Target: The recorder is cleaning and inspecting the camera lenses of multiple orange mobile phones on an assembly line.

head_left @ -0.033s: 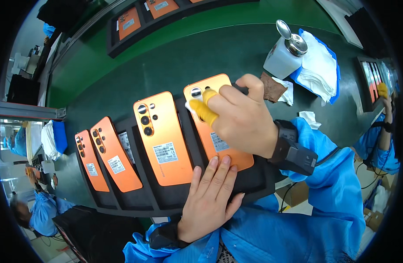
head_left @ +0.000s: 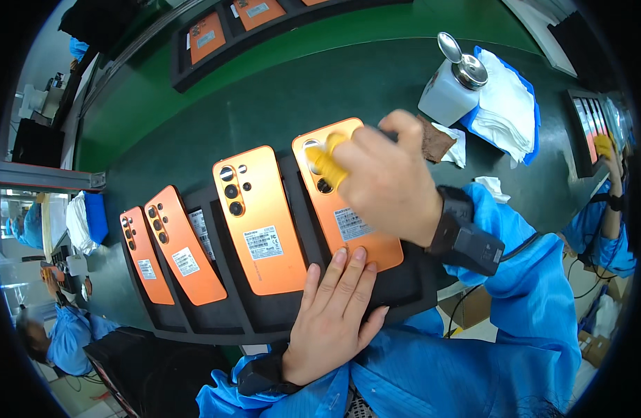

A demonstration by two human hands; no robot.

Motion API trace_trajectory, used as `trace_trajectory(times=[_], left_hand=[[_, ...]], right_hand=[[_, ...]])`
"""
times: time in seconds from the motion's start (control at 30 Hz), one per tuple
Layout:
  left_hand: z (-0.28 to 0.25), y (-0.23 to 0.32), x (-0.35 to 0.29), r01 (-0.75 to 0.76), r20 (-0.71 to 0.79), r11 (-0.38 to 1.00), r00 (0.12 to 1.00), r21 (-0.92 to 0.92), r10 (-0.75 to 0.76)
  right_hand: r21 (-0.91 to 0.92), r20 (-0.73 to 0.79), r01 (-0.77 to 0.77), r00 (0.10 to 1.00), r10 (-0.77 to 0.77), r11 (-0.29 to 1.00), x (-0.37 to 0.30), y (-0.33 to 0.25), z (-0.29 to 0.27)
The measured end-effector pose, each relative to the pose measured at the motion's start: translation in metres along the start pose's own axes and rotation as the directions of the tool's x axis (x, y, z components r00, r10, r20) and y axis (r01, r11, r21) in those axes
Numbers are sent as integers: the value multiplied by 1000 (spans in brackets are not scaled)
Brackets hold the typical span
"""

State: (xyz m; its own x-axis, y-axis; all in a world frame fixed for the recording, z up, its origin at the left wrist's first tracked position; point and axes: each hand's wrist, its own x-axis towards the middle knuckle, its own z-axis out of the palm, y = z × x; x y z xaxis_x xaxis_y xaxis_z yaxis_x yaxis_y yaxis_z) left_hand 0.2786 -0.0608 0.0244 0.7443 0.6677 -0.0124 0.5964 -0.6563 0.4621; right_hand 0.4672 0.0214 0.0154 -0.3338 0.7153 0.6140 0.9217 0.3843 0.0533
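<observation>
The orange phone (head_left: 327,202) you have under your hands is in the middle of the frame, in the black tray (head_left: 268,317). It is long and thin, and it runs from its lens end at the top down and a bit to the right.

Your left hand (head_left: 332,310) is flat, with its fingers out straight. The fingertips rest on the phone's low end, so the phone goes up the frame from them. This hand grips nothing.

Your right hand (head_left: 390,184) is curled and blurry. It comes in from the right, over the top half, and the phone lies under it and to its left. Its yellow finger covers (head_left: 325,166) are by the round lenses (head_left: 324,186), so this hand is nearer to them. You cannot tell if it pinches anything.
</observation>
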Motion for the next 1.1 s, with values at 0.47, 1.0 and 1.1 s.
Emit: trace_trajectory(times=[0.47, 1.0, 1.1], left_hand=[[6, 0, -1, 12, -9, 1000, 1000, -7, -12], [4, -2, 0, 4, -7, 1000, 1000, -3, -4], [4, 0, 2, -8, 12, 1000, 1000, 3, 7]], right_hand=[[-36, -24, -134, 991, 133, 990, -2, -1, 7], [248, 237, -278, 946, 220, 928, -15, 0, -26], [243, 113, -274, 961, 254, 930, -13, 2, -20]])
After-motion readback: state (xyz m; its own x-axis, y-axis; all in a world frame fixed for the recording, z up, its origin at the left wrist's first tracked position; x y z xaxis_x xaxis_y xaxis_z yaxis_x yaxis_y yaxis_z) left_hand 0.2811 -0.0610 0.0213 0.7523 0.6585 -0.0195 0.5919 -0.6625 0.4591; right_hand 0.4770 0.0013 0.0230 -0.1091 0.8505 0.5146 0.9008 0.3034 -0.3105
